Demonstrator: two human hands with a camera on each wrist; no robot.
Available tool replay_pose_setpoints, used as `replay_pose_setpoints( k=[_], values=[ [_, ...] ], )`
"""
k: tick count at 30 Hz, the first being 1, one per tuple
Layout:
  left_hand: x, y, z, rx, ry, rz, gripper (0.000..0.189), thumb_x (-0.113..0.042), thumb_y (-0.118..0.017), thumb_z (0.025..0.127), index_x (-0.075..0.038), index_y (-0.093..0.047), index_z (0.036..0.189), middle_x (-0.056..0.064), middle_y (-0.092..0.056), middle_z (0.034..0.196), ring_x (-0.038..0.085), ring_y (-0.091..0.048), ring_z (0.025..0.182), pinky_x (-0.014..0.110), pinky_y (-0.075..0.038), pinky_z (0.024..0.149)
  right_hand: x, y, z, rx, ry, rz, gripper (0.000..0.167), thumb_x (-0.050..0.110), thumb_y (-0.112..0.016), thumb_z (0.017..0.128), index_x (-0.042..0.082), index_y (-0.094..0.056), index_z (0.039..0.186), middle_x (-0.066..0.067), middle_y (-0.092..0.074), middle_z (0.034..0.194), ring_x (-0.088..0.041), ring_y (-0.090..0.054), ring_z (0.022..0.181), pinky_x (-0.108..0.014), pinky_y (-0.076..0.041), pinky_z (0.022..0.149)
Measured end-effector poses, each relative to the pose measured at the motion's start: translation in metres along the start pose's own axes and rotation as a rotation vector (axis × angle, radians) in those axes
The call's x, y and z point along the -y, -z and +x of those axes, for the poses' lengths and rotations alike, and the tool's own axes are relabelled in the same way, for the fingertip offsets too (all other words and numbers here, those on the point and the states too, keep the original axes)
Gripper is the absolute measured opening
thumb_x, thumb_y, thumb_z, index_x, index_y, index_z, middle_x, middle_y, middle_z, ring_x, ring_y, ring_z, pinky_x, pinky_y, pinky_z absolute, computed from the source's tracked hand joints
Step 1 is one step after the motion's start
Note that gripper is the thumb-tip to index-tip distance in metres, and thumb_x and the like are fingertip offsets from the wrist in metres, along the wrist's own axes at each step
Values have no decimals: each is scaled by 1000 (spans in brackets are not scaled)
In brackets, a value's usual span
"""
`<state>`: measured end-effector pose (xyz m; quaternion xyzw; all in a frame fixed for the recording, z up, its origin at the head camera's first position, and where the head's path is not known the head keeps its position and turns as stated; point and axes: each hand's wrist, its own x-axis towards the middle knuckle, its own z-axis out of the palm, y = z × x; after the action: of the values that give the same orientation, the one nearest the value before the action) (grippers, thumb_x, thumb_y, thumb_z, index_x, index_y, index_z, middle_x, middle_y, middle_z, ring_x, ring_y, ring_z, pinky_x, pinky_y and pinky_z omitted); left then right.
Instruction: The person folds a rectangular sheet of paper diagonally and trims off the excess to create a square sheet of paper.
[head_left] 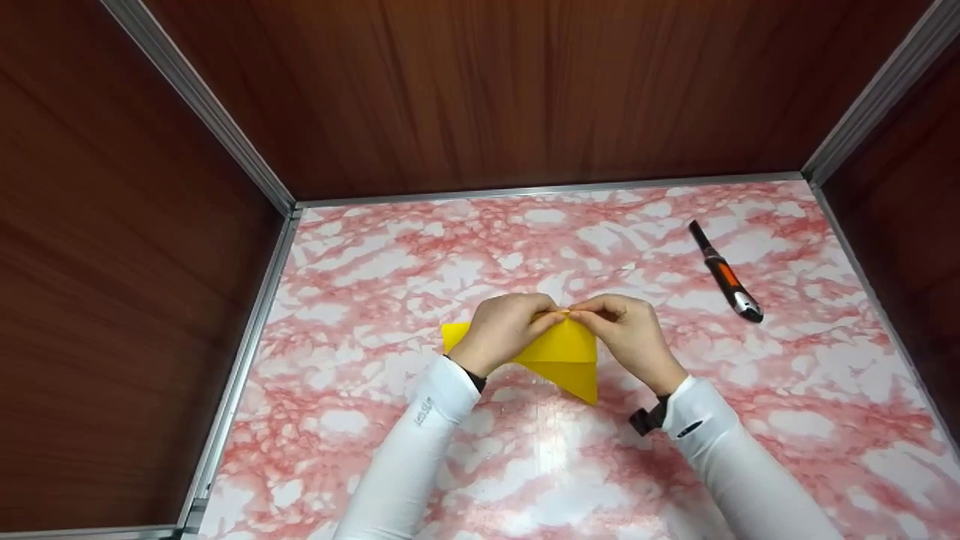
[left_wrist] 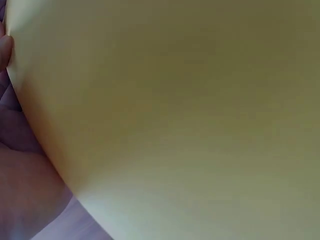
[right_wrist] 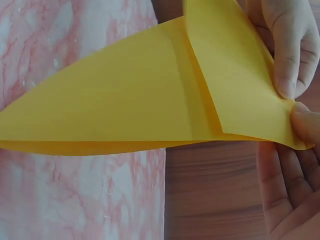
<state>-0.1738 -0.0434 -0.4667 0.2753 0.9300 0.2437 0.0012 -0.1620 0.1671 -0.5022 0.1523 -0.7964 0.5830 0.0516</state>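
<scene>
A folded sheet of yellow paper [head_left: 559,349] is held up between both hands near the middle of the table. My left hand [head_left: 502,326] pinches its top edge between thumb and fingers. Right beside it, my right hand [head_left: 630,334] pinches the same edge, thumb tips almost meeting. In the right wrist view, a flap of the yellow paper [right_wrist: 230,75] is folded over a longer layer that tapers away to the left. The yellow paper [left_wrist: 175,120] fills most of the left wrist view and hides much of the left hand there.
A tool with a black and orange handle [head_left: 727,277] and a black tip lies at the right of the table. The red-and-white marbled tabletop [head_left: 360,300] is bounded by brown wood-grain panels [head_left: 480,90] with metal edging [head_left: 547,190].
</scene>
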Motion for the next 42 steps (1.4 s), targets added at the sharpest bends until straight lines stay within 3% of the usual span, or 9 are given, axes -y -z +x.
replay_pose_setpoints(
  k=[5, 9, 13, 19, 23, 31, 37, 42],
  values=[
    [1, 5, -1, -20, -26, -4, 25, -44, -57, 95, -24, -72, 95, -16, -65, 83, 1, -52, 63, 23, -44, 61, 4, 3, 0, 66, -155, 90, 33, 27, -74, 87, 13, -70, 116, -5, -72, 97, -21, -66, 87, -27, -53, 78],
    [3, 8, -2, -47, -19, -19, 24, -43, -56, 96, -25, -72, 95, -18, -65, 83, -1, -52, 64, 23, -43, 61, 14, 6, -1, 189, -262, 99, 33, 20, -74, 88, 3, -67, 116, -9, -72, 98, -22, -67, 89, -29, -52, 80],
    [5, 10, -2, -29, -24, -33, 26, -45, -54, 97, -25, -71, 95, -18, -63, 83, 1, -52, 64, 24, -44, 61, 19, 6, -4, 228, -228, 19, 20, 16, -72, 89, 0, -72, 101, -8, -72, 92, -17, -64, 83, -27, -50, 78],
    [10, 10, -3, 105, -47, -26, 39, -48, -36, 103, -25, -67, 110, -18, -62, 91, 3, -55, 74, 27, -47, 75, -6, 4, -5, 189, -128, -21, 14, 22, -74, 87, 9, -74, 92, -3, -70, 83, -17, -57, 72, -24, -49, 69],
    [14, 10, -6, 166, -69, -63, 44, -50, -33, 103, -24, -66, 116, -16, -63, 94, 4, -57, 79, 28, -47, 81, -14, 3, -6, 174, -108, -24, 17, 30, -75, 85, 14, -74, 90, 0, -70, 82, -16, -58, 70, -24, -49, 66],
    [21, 13, -10, 158, -75, -98, 35, -46, -43, 102, -20, -66, 97, -11, -55, 76, 8, -51, 69, 27, -44, 73, -13, 3, -8, 156, -103, -49, 19, 36, -75, 85, 18, -74, 87, 3, -69, 79, -16, -55, 64, -25, -47, 60],
    [20, 14, -9, 149, -87, -66, 35, -44, -44, 102, -20, -69, 102, -13, -60, 81, 7, -53, 71, 26, -45, 75, -11, 3, -8, 176, -142, -40, 24, 40, -74, 85, 17, -73, 94, 3, -71, 88, -18, -61, 72, -28, -52, 68],
    [19, 14, -11, 173, -86, -41, 36, -45, -44, 101, -20, -70, 104, -13, -64, 86, 6, -56, 76, 26, -46, 79, -5, 6, -6, 145, -121, 87, 29, 31, -73, 87, 11, -71, 108, -3, -70, 103, -21, -66, 91, -28, -53, 82]
  ],
)
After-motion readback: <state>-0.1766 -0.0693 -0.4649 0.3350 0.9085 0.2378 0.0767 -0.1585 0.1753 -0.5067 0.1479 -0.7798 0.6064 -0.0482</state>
